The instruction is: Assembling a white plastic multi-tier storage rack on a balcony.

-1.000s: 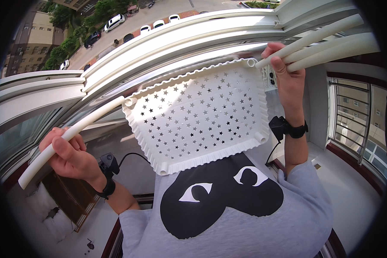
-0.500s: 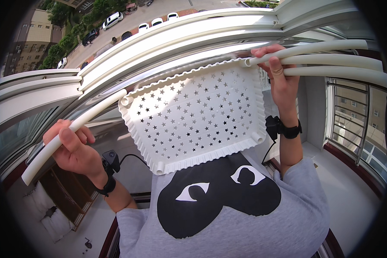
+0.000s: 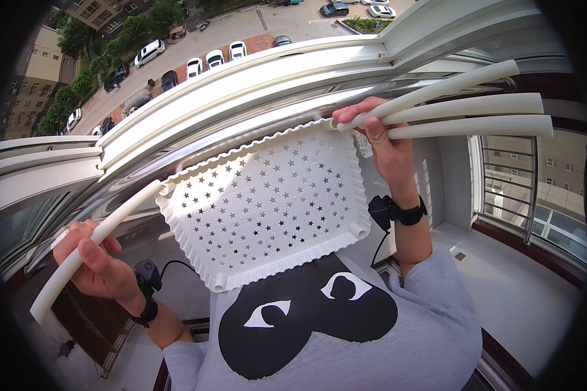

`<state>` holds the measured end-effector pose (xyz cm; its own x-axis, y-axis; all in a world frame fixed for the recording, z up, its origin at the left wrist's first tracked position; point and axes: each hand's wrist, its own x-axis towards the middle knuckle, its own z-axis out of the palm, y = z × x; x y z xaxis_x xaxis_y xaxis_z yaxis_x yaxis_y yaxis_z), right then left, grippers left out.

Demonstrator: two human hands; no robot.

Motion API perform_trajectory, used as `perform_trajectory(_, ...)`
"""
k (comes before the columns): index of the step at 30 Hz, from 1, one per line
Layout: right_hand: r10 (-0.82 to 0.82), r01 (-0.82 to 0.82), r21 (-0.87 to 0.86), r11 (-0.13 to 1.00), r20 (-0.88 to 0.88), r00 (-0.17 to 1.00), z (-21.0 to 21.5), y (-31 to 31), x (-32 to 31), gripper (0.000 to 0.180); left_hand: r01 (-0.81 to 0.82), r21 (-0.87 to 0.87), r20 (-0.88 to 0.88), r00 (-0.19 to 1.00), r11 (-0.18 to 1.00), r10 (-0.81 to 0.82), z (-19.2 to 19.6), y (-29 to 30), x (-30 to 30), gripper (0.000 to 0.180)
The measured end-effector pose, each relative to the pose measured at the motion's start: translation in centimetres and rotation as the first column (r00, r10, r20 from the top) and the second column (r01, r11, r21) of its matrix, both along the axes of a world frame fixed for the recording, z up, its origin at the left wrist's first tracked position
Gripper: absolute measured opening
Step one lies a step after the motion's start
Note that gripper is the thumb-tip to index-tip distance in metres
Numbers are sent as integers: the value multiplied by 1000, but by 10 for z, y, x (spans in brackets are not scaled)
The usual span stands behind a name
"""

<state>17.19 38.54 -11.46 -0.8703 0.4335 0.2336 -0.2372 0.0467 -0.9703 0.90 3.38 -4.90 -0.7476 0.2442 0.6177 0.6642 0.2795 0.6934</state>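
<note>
White plastic shelf panel (image 3: 264, 212) was roughly square, thin, perforated all over with small star cutouts, scalloped raised rim, tube sockets at the corners. It was held up in the air at chest height, tilted, in front of a grey sweatshirt with a black heart-with-eyes print (image 3: 306, 319). One white plastic tube (image 3: 94, 244) was seated in the panel's left corner socket and ran down-left; left hand (image 3: 98, 264) was wrapped tight around that tube, well away from the panel itself. Right hand (image 3: 381, 140) was closed on a bundle of three more white tubes (image 3: 463, 107) (smooth, round, matte), fanning out to the right, with the hand just at the panel's upper right corner; whether the fingers also touched the rim, can't tell. Both wrists had black straps, the left with a small black device and cable. Behind the panel: white window frame rails (image 3: 254, 85), close to its top edge, little clearance there. Open air below and to the right, a tiled ledge and metal bars (image 3: 509, 189) further right. Far below, a street with parked cars (image 3: 195, 65).
</note>
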Motion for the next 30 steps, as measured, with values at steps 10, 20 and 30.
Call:
perform_trajectory(10, 7, -8, 13, 1000, 14, 1000, -4, 5, -2, 25, 132, 61, -39, 991, 989, -130, -10, -19, -6, 21)
perform_trajectory(20, 139, -135, 133, 982, -25, 990, 2, 13, -7, 25, 219, 66, -38, 976, 974, -217, -6, -8, -4, 28)
perform_trajectory(30, 176, -183, 198, 963, 51, 983, 4, 20, -7, 27, 259, -83, -94, 959, 962, -267, 4, -10, -6, 17)
